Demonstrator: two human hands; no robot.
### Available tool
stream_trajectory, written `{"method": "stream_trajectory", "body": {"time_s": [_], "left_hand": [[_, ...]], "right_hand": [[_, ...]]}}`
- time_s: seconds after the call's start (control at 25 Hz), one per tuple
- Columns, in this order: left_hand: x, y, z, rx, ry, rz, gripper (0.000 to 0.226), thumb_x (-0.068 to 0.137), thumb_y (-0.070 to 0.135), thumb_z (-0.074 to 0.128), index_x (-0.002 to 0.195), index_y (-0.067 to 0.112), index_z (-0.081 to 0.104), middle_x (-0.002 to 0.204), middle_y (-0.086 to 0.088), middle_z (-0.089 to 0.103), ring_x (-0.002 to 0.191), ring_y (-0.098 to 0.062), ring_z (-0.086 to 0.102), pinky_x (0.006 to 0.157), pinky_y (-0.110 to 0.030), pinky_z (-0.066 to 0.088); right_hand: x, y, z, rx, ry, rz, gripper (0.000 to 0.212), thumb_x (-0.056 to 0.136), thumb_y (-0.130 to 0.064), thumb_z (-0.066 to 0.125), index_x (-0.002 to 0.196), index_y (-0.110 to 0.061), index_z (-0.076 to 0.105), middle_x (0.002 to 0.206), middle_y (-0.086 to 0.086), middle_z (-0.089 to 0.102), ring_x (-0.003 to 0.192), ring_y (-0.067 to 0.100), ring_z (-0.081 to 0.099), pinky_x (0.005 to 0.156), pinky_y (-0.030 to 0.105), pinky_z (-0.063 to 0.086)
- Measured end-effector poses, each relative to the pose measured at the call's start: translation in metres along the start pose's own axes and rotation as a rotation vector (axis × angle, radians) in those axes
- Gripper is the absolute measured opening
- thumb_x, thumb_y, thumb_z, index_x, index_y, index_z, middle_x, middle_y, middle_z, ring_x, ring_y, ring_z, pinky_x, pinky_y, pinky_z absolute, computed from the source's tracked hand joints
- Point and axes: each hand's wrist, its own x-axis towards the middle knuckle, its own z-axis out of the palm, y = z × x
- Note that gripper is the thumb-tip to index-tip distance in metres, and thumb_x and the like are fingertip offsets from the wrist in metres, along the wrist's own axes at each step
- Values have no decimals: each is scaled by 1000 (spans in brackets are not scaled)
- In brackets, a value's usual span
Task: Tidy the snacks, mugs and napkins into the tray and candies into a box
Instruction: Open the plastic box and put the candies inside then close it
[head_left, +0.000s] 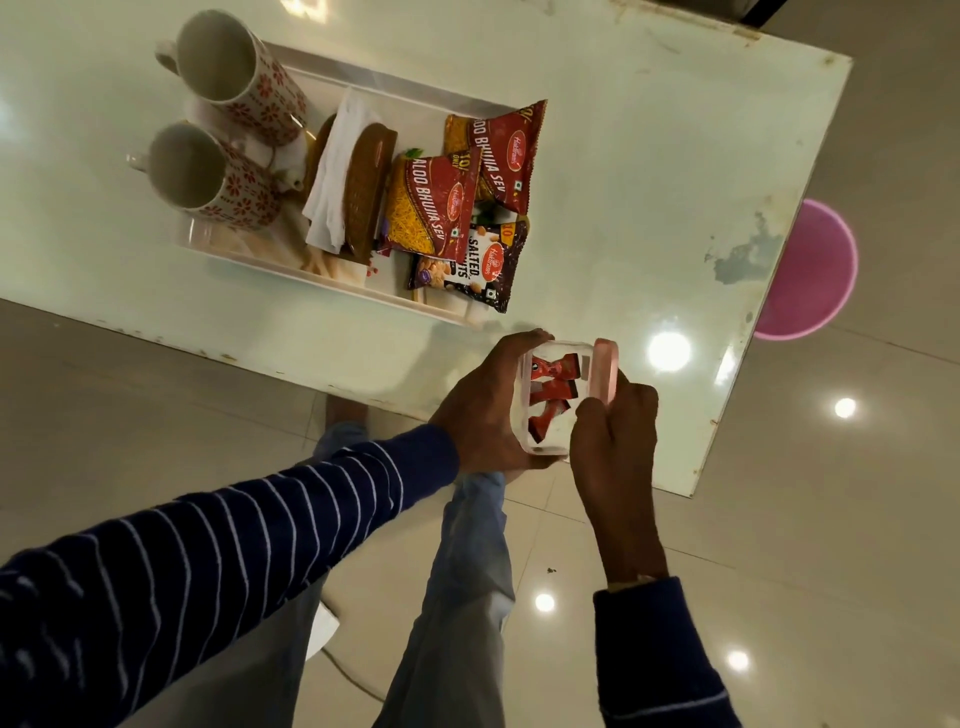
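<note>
A small clear box (550, 431) holding several red-wrapped candies (553, 387) rests at the table's near edge, gripped along its left side by my left hand (483, 410). My right hand (613, 447) holds the pink lid (605, 371) upright against the box's right side. Farther back, a white tray (332, 275) carries two floral mugs (234, 73) (208, 176), a brown holder (363, 192) with white napkins (337, 171), two red snack packets (431, 208) (504, 150) and a dark salted-peanuts packet (467, 270).
The white table (649, 182) has worn edges and a chipped patch at the right. A pink round stool (815, 270) stands beyond the table's right edge. My legs and the glossy tiled floor lie below the near edge.
</note>
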Motion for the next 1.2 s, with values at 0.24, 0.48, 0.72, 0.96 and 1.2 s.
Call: {"method": "stream_trajectory", "body": {"time_s": [0.24, 0.48, 0.72, 0.96, 1.2], "left_hand": [[5, 4, -10, -16, 60, -36, 96, 73, 46, 79, 143, 47, 13, 154, 9, 34, 137, -1, 34, 110, -15, 32], [1, 3, -8, 57, 53, 105, 68, 79, 52, 73, 135, 26, 45, 142, -2, 45, 130, -13, 48, 112, -42, 42], [9, 10, -8, 29, 77, 288, 97, 53, 37, 96, 134, 18, 46, 141, -13, 51, 129, -7, 41, 98, -12, 45], [19, 22, -7, -3, 16, 339, 97, 53, 35, 97, 134, 19, 47, 145, -14, 47, 133, -13, 41, 103, -9, 39], [46, 26, -9, 76, -180, 230, 122, 68, 35, 90, 156, 11, 9, 166, -11, -1, 152, -26, 12, 117, -36, 30]], "right_hand": [[-11, -8, 24, -371, 27, -92, 89, 83, -71, 21, 153, -19, 30, 152, 12, 41, 132, 34, 42, 102, 50, 40], [-15, -9, 33, -123, 25, -46, 110, 77, -88, 24, 149, -5, 34, 144, 12, 48, 128, 17, 53, 103, 32, 44], [4, 3, 13, 507, 117, 281, 43, 96, -65, 28, 125, -46, 54, 118, -26, 62, 115, 8, 58, 89, 37, 58], [7, 1, 17, 600, 262, 253, 32, 100, -54, 38, 99, -39, 66, 80, -24, 68, 81, 2, 64, 74, 34, 56], [29, -5, 17, 679, 197, 283, 32, 103, -57, 32, 101, -43, 61, 106, -12, 65, 111, 24, 60, 101, 53, 51]]}}
